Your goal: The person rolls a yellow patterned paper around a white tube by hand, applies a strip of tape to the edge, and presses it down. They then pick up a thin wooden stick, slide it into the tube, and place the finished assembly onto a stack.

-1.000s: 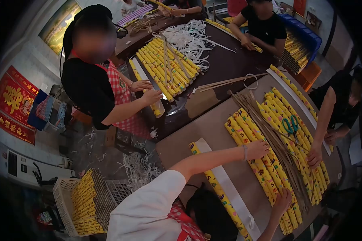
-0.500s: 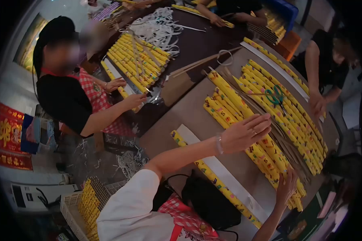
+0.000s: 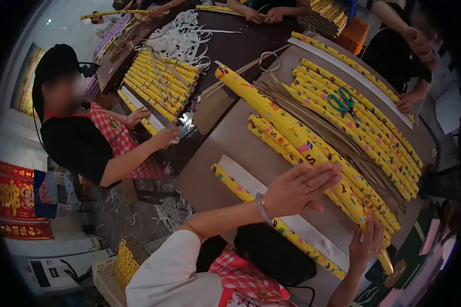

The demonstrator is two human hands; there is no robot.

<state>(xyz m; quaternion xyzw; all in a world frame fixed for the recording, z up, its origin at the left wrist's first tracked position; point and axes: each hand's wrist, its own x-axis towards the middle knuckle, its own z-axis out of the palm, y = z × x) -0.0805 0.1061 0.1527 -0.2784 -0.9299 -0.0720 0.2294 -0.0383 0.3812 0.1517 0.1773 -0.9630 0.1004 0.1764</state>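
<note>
A long roll of yellow patterned paper [image 3: 284, 123] slants across the table, its far end raised above the others. My left hand [image 3: 297, 192] is open, fingers stretched, and overlaps the middle of this roll. A ring and a bracelet show on it. At the roll's near end, my right hand [image 3: 366, 243] has its fingers curled around the paper. Thinner yellow rolls [image 3: 274, 137] lie beneath and beside it. In front of me a flat white sheet [image 3: 312, 233] lies with a yellow patterned strip [image 3: 297, 240] along its near edge.
Green-handled scissors [image 3: 343, 104] rest on another row of yellow rolls [image 3: 363, 128]. Brown strips [image 3: 317, 120] lie between the rows. A co-worker in a checked apron [image 3: 107, 128] handles rolls at left; others work opposite. White paper strips [image 3: 182, 43] are heaped on the dark table.
The long roll's far end has risen and shifted left and away, and my right hand stays at its near end. My left hand has moved slightly down and left. A co-worker's arm at right has lifted.
</note>
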